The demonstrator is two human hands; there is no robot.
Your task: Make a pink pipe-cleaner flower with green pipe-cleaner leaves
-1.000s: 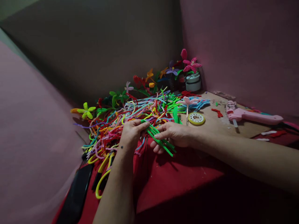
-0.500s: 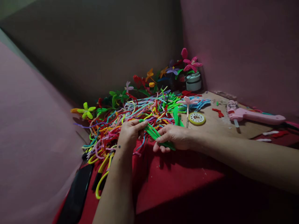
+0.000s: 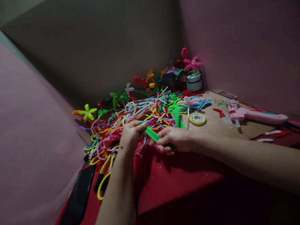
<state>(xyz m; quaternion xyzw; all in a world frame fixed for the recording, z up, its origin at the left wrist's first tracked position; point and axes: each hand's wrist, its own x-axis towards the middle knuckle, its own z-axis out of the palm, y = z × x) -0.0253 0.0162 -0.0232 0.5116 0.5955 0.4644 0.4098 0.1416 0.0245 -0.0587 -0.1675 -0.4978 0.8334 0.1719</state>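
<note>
A bundle of green pipe cleaners (image 3: 152,134) stretches between my two hands, above the red cloth. My left hand (image 3: 133,132) pinches its upper left end between thumb and fingers. Closed around the lower right part is my right hand (image 3: 170,139), its thumb pressed on top; the far end is partly hidden by the fingers. Just behind my right hand stands a green leaf shape (image 3: 177,117) of pipe cleaner, beside a pale pink flower (image 3: 188,101) on a thin stem. A large pile of many-coloured pipe cleaners (image 3: 138,112) lies beyond both hands.
A yellow-rimmed tape roll (image 3: 197,118) and a pink glue gun (image 3: 255,115) lie on the wooden board (image 3: 220,128). Yellow-handled tools (image 3: 103,184) and a black phone (image 3: 78,197) lie left of my forearm. Finished flowers (image 3: 193,64) and a grey container (image 3: 194,82) stand along the wall.
The green strands between my hands now lie closer together, flatter and straighter. My right fingers have curled in more around the bundle. The view has shifted very slightly.
</note>
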